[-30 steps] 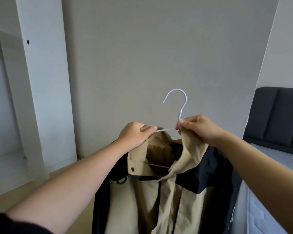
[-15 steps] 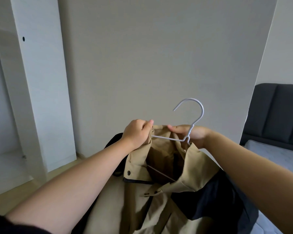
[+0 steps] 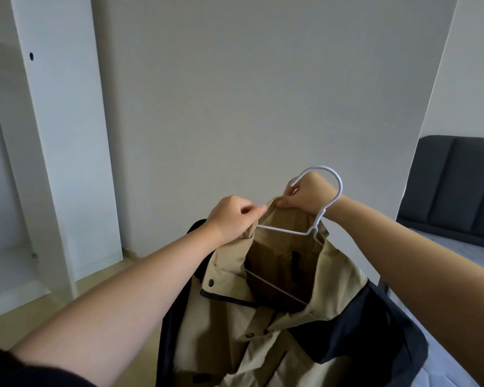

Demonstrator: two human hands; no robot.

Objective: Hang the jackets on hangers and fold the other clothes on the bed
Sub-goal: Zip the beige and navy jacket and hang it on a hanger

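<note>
left grip (image 3: 232,216) is curled tight, thumb and fingers pinching the tan collar edge of the jacket (image 3: 263,339) on its left side. right grip (image 3: 309,195) is also closed, pinching the top of the collar rim. the two are close together but not touching. the white wire hanger (image 3: 280,229) sits in the neck opening: one shoulder wire runs from under the left grip to the twisted neck, the lower bar shows deeper inside, and the hook arcs over the back of the right grip. whether the right grip also holds the hook cannot be told. the tan and dark jacket hangs in the air before the plain wall (image 3: 263,93), with open space above and ahead. the white wardrobe (image 3: 62,152) panel edge stands well off to the left. the bed (image 3: 458,185), with its dark headboard, lies on the right beneath the right forearm.
</note>
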